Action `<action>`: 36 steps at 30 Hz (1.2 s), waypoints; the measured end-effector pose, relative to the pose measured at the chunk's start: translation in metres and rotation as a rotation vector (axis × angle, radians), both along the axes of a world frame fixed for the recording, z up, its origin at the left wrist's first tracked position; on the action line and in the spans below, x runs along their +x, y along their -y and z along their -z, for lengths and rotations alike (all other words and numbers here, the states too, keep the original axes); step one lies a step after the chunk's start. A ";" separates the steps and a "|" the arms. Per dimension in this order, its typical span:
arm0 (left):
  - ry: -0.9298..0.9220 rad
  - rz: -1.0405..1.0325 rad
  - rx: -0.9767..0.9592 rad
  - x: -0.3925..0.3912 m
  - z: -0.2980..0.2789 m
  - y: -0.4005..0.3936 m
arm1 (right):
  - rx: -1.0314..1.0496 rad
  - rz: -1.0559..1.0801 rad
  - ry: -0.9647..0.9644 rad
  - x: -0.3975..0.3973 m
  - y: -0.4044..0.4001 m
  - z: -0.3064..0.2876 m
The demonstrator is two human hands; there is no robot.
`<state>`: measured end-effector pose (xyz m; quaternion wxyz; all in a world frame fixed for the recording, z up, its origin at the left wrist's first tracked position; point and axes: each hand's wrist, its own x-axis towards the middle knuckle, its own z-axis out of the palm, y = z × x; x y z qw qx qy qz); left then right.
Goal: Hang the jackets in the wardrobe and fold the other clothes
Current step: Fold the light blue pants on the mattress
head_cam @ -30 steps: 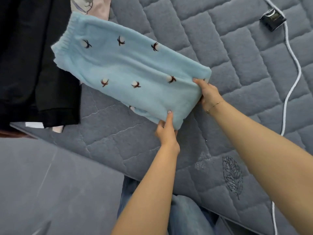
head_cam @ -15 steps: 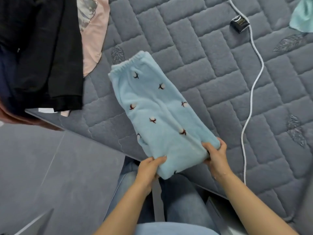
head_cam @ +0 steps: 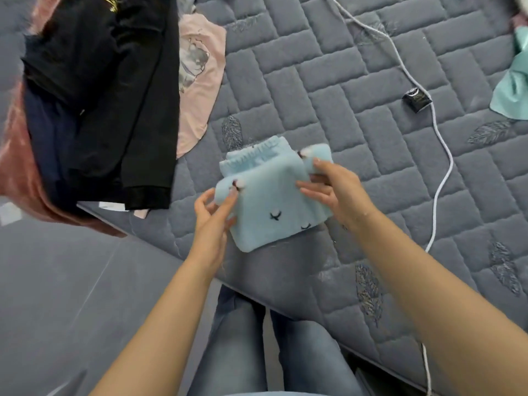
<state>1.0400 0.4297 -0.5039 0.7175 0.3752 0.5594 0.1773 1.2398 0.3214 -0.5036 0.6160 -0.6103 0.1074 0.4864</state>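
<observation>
Light-blue fleece trousers with small embroidered motifs (head_cam: 271, 201), folded double, lay at bed (head_cam: 371, 115) edge, centre frame. Corners were pinched: left hand (head_cam: 213, 208) at 9 o'clock, right hand (head_cam: 333, 185) at 2 o'clock. Judged soft, light, non-slip; best gripped at folded edges.

Before you is a grey quilted bed (head_cam: 328, 90). On it lie a folded blue fleece garment (head_cam: 268, 207), a pile of dark clothes (head_cam: 105, 95) over a pink top (head_cam: 200, 78), a white cable (head_cam: 440, 155) with a black plug (head_cam: 416, 99), and a mint cloth (head_cam: 511, 92) at the right edge.
</observation>
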 end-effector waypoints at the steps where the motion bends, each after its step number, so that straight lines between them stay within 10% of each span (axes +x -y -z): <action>1: -0.028 0.049 0.092 0.006 0.009 -0.011 | -0.003 -0.029 0.003 0.010 -0.024 0.007; 7: -0.605 0.574 0.826 0.042 0.090 -0.042 | -0.111 -0.356 0.159 0.031 -0.103 0.070; 12: -0.840 0.906 1.164 0.070 0.147 -0.059 | -0.253 -0.505 1.357 0.002 -0.085 0.118; 14: -0.869 0.905 1.187 0.063 0.168 -0.067 | -0.331 -0.802 1.553 -0.009 -0.073 0.144; 19: -0.797 0.931 1.219 0.060 0.214 -0.080 | -0.504 -1.014 1.483 0.003 -0.067 0.208; 28: -0.608 0.912 1.032 0.057 0.192 -0.086 | -0.359 -0.632 1.059 0.023 -0.057 0.193; 36: -0.603 0.104 0.656 -0.015 0.131 0.016 | -0.451 -0.111 0.668 0.009 0.051 0.158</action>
